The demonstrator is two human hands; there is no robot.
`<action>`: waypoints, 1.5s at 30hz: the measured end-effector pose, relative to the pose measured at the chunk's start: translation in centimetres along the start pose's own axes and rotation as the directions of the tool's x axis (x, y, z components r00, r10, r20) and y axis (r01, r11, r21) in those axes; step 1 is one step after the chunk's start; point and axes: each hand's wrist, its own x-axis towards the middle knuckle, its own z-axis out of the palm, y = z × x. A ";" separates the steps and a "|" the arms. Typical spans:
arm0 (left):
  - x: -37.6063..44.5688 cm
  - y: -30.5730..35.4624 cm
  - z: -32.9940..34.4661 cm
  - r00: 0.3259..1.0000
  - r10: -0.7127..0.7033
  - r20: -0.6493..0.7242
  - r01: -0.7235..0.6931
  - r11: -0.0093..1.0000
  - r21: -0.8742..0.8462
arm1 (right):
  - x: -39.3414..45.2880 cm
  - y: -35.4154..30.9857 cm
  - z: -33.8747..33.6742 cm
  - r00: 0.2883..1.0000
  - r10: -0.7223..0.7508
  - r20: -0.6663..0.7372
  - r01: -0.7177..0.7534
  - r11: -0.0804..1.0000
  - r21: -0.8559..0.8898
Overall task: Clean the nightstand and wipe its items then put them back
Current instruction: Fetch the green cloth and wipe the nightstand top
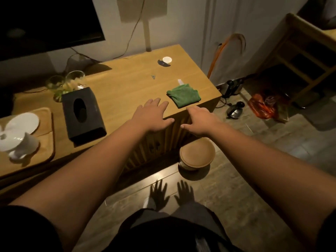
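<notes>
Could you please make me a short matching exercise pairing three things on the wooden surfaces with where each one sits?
Things:
1. folded green cloth
2. black rectangular tissue box
3. white ceramic cup

Places:
A. on the wooden tray at the far left
B. near the nightstand's right front corner
C. beside the clear glasses, left of both hands

Pairs: 1-B, 2-C, 3-A

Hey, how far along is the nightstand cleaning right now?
Barely started, it seems. The green cloth lies folded on the nightstand, untouched. Both hands are empty: the left hand hovers flat over the front edge, the right hand just off it beside the cloth. The black tissue box, the glasses and small bits near the back are on top. Wiping and putting back remain.
</notes>
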 end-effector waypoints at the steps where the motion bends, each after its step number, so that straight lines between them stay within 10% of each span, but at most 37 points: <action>1: 2.2 -0.1 -0.1 1.000 0.020 0.023 -0.020 1.000 -0.011 | 1.7 0.7 -0.3 1.000 0.021 0.011 -0.021 1.000 0.017; 19: 23.8 2.5 9.4 0.985 0.018 0.170 -0.019 1.000 0.008 | 22.4 11.7 4.8 0.966 -0.092 0.241 0.113 0.991 -0.074; 28: 25.5 1.5 9.9 0.994 0.083 0.074 -0.089 0.993 0.077 | 24.4 11.8 4.5 0.960 -0.265 0.091 0.279 0.923 -0.263; 45: 27.8 -1.7 0.4 0.853 0.483 -0.196 -0.519 0.823 -0.232 | 18.0 10.4 -1.5 0.949 0.256 -0.184 -0.197 0.937 0.288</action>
